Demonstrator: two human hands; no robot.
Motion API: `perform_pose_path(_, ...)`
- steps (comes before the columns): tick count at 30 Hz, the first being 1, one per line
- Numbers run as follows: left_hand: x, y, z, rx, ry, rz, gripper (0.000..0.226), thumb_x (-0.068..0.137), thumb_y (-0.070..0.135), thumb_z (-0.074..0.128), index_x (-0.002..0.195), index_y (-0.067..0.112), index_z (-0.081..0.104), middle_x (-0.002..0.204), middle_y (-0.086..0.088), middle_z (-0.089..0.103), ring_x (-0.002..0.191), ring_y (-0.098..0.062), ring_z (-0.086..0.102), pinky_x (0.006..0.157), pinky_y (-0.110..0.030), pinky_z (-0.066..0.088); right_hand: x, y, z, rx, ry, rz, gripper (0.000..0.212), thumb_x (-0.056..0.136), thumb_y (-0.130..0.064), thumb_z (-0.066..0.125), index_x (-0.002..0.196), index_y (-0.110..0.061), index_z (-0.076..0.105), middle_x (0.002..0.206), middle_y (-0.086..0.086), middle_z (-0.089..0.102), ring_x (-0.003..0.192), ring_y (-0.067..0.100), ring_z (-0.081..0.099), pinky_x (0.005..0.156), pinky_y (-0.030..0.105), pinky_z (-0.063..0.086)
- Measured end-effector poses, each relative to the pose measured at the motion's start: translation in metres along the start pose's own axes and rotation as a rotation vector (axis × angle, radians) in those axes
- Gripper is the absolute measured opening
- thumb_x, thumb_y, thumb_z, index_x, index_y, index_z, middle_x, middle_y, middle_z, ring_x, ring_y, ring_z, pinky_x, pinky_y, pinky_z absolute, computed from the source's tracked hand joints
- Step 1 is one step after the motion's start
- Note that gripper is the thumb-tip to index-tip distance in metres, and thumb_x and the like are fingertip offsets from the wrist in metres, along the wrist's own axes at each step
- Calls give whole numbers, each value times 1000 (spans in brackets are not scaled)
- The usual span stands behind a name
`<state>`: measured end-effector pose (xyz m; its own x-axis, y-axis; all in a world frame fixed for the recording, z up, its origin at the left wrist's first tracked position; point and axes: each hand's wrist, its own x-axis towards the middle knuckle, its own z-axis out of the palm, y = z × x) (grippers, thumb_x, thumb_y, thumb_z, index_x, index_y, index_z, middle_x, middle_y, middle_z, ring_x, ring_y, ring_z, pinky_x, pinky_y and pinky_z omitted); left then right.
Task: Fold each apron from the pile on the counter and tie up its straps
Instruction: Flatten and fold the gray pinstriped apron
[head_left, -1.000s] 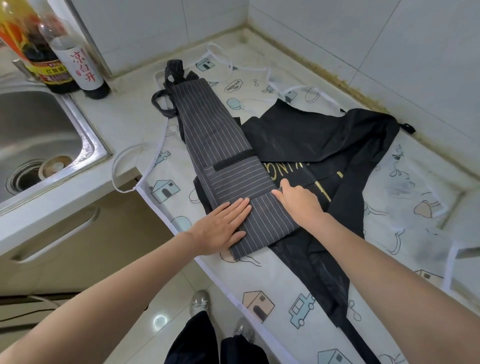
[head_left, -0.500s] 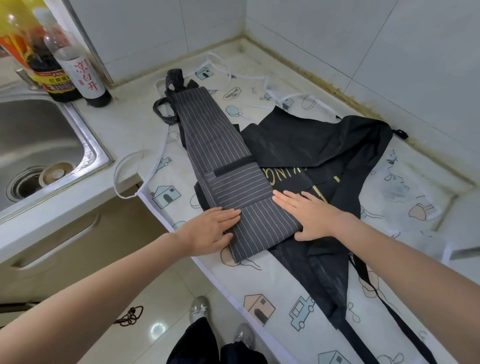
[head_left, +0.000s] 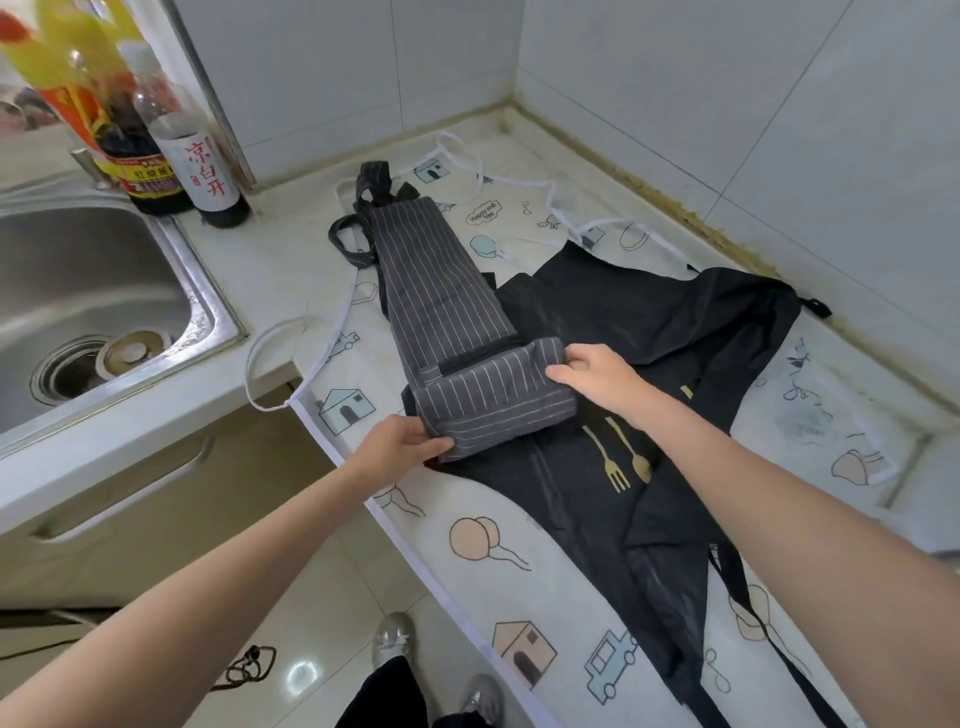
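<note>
- I see the striped apron (head_left: 447, 312) as a long grey band on the surface (head_left: 270, 270), its near end rolled over.
- My left hand (head_left: 397, 447) and right hand (head_left: 597, 374) pinch that roll's ends.
- Beneath lie a black apron (head_left: 649, 322) and a cartoon-print apron (head_left: 493, 561).
- Two bottles (head_left: 171, 156) stand by the sink (head_left: 93, 291).
</note>
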<state>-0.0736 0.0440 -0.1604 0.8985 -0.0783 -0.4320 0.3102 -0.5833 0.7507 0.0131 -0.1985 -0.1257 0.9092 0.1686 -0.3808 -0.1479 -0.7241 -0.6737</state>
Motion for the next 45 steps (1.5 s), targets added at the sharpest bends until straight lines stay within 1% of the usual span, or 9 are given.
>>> perform_pose_path(4, 5, -4, 0, -293, 8, -120, 9, 89, 20, 64, 81, 16, 65, 81, 6, 67, 83, -13, 64, 69, -12, 51, 11, -10, 26, -241, 135, -9, 37, 102, -33, 34, 75, -9, 43, 98, 17, 60, 90, 30, 52, 69, 33, 33)
perform_pose_path(8, 12, 0, -9, -471, -42, -179, 39, 87, 19, 65, 122, 9, 51, 99, -4, 68, 86, -16, 67, 76, -23, 56, 21, -20, 45, -511, 253, 35, 45, 104, -31, 22, 108, 0, 56, 112, 20, 62, 101, 35, 59, 77, 36, 42)
perform_pose_path(14, 32, 1, -20, 471, 475, 177, 56, 93, 26, 53, 142, 13, 30, 136, -11, 39, 122, -28, 41, 101, -39, 39, 22, -27, 70, -698, 221, 3, 40, 105, -27, 22, 121, -1, 47, 114, 18, 64, 101, 34, 63, 73, 35, 45)
perform_pose_path(18, 51, -1, -10, 986, 80, 485, 56, 99, 13, 36, 150, 21, 14, 154, -4, 23, 138, -23, 26, 113, -34, 23, 21, -23, 65, -761, 170, -61, 38, 104, -26, 26, 137, -7, 29, 125, 17, 55, 101, 35, 59, 67, 37, 39)
perform_pose_path(22, 56, -11, -17, 992, -19, 466, 55, 102, 17, 28, 151, 26, 4, 158, 1, 12, 142, -20, 18, 114, -30, 16, 19, 0, 52, -932, 114, -641, 75, 75, 11, 62, 143, -2, 34, 146, 18, 37, 126, 36, 45, 88, 40, 49)
perform_pose_path(29, 53, -25, -24, 805, 26, 484, 51, 98, 41, 16, 145, 31, 31, 142, -13, 39, 125, -37, 37, 106, -39, 32, 14, 10, 35, -1139, -282, -593, 96, 86, 0, 54, 146, -12, -20, 143, -5, -33, 142, 14, -20, 118, 30, 6)
perform_pose_path(37, 66, -5, -71, 308, -76, 57, 43, 100, 38, 35, 126, 12, 58, 119, -8, 59, 106, -20, 54, 87, -24, 37, 20, -18, 36, -736, -371, -352, 81, 84, -16, 60, 151, -17, 15, 158, -2, 12, 145, 11, 10, 114, 22, 14)
perform_pose_path(40, 71, -6, -79, -47, -143, -81, 52, 99, 46, 29, 126, 11, 57, 123, -8, 59, 107, -20, 55, 99, -30, 43, 33, -45, 21, -458, -308, -162, 54, 83, -15, 59, 136, -21, 49, 132, 1, 55, 112, 16, 53, 91, 24, 44)
perform_pose_path(45, 70, -6, -87, -364, -169, -177, 66, 94, 59, 22, 129, 12, 53, 126, -9, 57, 112, -20, 56, 91, -25, 44, 62, -68, 14, 64, -78, 77, 26, 89, -22, 59, 114, -16, 59, 108, 0, 64, 102, 16, 60, 82, 29, 54)
